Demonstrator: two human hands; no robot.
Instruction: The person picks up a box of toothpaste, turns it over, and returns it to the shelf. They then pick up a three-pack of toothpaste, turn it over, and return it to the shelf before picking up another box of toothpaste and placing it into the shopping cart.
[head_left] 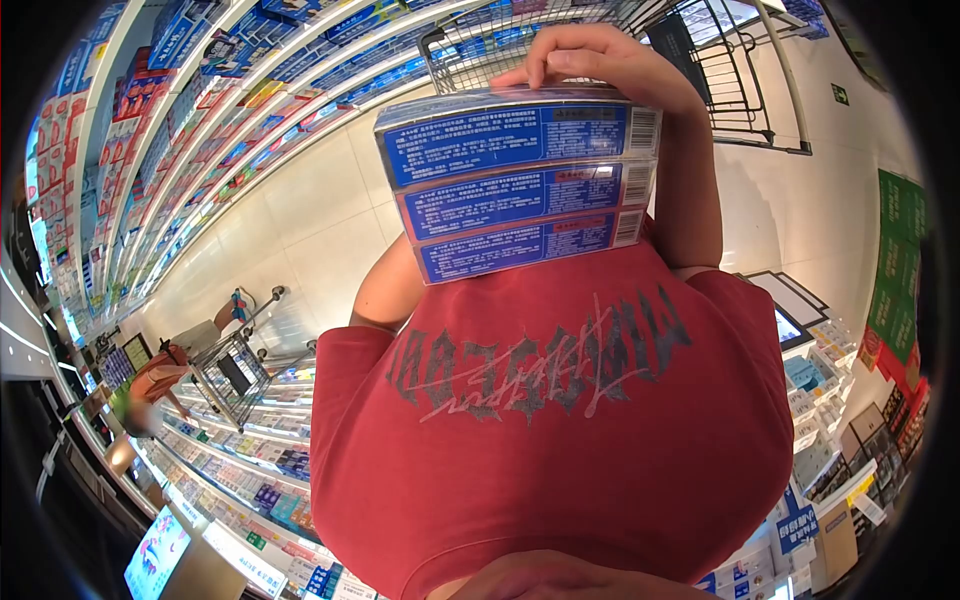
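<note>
Three blue toothpaste boxes (520, 190) are stacked in front of my chest, their printed long sides toward me and barcodes at the right ends. My right hand (590, 58) lies over the far upper edge of the stack with bent fingers, touching the top box. On the left, my left forearm (388, 285) runs behind the boxes; the left hand itself is hidden by them. Just beyond the stack stands a wire shopping cart (480, 62), partly covered by my right hand and arm.
Long shelves (190, 110) packed with blue and red boxes run along the left. A person (158, 380) in orange stands near another shopping cart (232, 372) at lower left. Pale floor tiles (310, 210) lie between. A green sign (895, 265) and more shelving (825, 385) are at right.
</note>
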